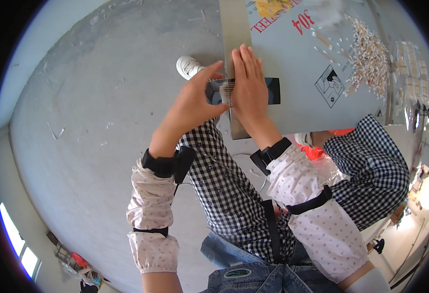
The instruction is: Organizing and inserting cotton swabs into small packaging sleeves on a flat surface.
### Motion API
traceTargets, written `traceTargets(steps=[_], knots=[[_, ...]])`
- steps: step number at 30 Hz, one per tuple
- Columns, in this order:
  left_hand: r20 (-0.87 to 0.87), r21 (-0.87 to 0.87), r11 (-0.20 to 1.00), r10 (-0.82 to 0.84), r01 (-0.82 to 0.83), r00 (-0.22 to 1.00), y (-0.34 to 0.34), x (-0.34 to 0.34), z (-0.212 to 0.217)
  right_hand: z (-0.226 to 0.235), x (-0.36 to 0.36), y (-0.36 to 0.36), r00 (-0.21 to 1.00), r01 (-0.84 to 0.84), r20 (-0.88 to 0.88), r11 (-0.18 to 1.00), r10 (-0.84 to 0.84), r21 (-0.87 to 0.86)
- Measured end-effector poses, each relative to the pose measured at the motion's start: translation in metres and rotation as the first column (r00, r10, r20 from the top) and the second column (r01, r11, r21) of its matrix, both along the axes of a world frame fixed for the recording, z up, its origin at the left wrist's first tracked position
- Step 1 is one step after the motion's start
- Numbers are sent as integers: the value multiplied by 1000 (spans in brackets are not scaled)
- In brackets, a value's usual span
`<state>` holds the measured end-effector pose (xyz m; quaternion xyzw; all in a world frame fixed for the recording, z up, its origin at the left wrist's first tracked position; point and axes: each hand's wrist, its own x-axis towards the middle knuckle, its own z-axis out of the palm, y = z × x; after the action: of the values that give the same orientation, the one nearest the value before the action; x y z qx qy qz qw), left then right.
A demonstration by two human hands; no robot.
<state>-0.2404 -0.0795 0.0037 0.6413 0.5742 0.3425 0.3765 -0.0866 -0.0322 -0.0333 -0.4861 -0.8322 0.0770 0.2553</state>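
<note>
A dark, flat packet [274, 91] lies across the left edge of the metal-topped table, its near end jutting past the edge. A row of thin pale sticks, apparently cotton swabs [226, 93], shows at its middle. My right hand [251, 95] lies flat over the packet, fingers stretched together and pointing away from me. Around the packet's left end curves my left hand [190, 100], thumb and fingers spread apart; whether they touch it is hard to see. Part of the packet is hidden under my right palm.
On the table [297, 115], a heap of loose cotton swabs [368, 58] lies at the right, beside clear packs of swabs [412, 73]. A yellow packet [272, 7] sits at the far edge. My checked trouser legs and a red bag [313, 152] are below.
</note>
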Motion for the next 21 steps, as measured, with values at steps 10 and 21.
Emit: traceTargets(steps=[10,21], knots=[[193,-398,867,397,-299,897,3,20,-18,3,-2,-2,996,-5,-84,999,0,-54],[268,-432,792,570,-432,777,-8,18,-18,23,23,74,908,-59,-419,996,26,-65]])
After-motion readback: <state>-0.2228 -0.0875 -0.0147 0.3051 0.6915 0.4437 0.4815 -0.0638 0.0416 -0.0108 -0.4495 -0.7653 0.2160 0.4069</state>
